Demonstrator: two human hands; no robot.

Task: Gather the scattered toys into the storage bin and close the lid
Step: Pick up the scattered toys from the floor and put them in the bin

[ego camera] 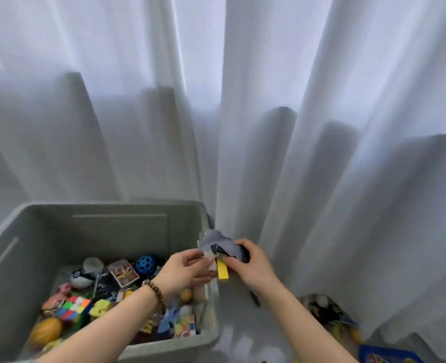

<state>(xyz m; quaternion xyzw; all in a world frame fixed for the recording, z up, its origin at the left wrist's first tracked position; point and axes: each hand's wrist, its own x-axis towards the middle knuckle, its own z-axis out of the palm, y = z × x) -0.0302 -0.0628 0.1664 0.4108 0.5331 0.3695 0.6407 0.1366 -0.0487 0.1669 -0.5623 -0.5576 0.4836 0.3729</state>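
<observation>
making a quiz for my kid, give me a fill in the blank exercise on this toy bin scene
1. The holed ball in the storage bin is ____.
2. The beaded bracelet sits on the ____ wrist.
3. The left hand and right hand hold a toy bundle; its hanging block is ____.

Missing words: blue; left; yellow.

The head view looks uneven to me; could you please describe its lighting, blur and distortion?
Head view, light: backlit through the white curtain, bright above, grey folds below. Head view, distortion: wide-angle lens bows the storage bin rim. Head view, blur: the held toys between left hand and right hand are soft, details unreadable.
</observation>
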